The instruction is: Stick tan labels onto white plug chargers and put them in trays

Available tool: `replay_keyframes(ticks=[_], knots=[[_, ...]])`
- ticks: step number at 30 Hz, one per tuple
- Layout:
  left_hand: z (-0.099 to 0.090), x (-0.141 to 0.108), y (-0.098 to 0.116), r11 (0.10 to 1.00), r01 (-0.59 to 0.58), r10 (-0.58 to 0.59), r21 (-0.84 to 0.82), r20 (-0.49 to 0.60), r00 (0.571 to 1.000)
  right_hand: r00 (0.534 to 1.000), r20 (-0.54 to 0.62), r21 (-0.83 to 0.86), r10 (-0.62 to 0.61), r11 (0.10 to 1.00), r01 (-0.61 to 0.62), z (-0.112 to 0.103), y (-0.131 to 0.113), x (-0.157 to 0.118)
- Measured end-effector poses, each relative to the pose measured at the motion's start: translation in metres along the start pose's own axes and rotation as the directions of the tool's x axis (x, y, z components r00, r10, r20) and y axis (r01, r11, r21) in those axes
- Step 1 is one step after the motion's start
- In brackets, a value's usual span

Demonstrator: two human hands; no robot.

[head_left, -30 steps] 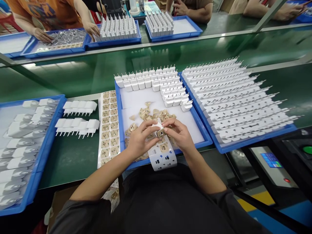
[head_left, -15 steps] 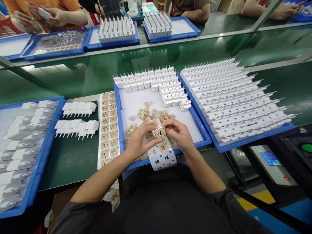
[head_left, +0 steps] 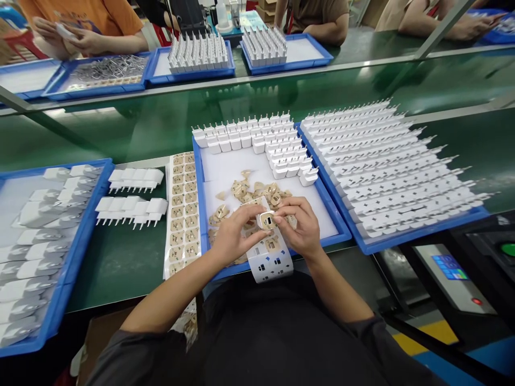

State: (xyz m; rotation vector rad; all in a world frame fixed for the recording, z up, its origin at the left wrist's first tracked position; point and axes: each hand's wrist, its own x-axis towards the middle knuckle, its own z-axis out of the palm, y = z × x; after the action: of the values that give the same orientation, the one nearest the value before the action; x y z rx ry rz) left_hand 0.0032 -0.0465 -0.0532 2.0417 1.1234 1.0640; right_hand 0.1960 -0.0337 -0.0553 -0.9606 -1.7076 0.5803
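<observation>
Pinched between thumb and fingers of the left hand (head_left: 237, 229), a white plug (head_left: 259, 221) is held just above the near part of the middle tray (head_left: 340, 236), its tan face (head_left: 265, 221) turned toward the wearer. The right hand (head_left: 302, 226) has thumb and fingertips drawn together at the plug's right edge, touching it; whether they also hold a scrap of film is too small to tell.

Below the hands, a sticker strip (head_left: 270, 268) curls over the tray's front edge. A sideways push from the right fingertips could leave the tan face crooked over the plug's openings, and a wrist brushing the strip might drag it along.

Loose tan pieces (head_left: 277, 194) lie heaped just beyond the hands; one could cling to a finger or the plug, being thin and probably sticky. A sheet of stickers (head_left: 179, 214) lies left of the tray.

Farther back in the same tray, standing plugs (head_left: 257, 140) crowd together, prongs up, so a careless knock might tip several. Across the bench, a co-worker's hands (head_left: 82, 40) hold something white above metal parts (head_left: 115, 68).
</observation>
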Motion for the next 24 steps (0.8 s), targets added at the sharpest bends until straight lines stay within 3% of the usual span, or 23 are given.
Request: replay_keyframes(ticks=[6,14,24], knots=[[-0.0026,0.0010,-0.0043,0.991,-0.099,0.105,0.086,-0.070,0.992,0.990,0.062,0.192,0.124,0.972,-0.134,0.0024,-0.0021,0.0018],[-0.0035,0.0006,-0.0012,0.947,-0.181,0.220,0.264,-0.124,0.968,1.000,0.020,0.101,0.003,0.995,-0.005,0.0014,-0.0031,0.0002],[-0.0036,-0.0006,-0.0038,0.901,-0.256,0.299,0.351,-0.075,0.951,0.993,0.050,0.221,0.109,0.968,-0.117,0.0041,-0.0009,-0.0011]])
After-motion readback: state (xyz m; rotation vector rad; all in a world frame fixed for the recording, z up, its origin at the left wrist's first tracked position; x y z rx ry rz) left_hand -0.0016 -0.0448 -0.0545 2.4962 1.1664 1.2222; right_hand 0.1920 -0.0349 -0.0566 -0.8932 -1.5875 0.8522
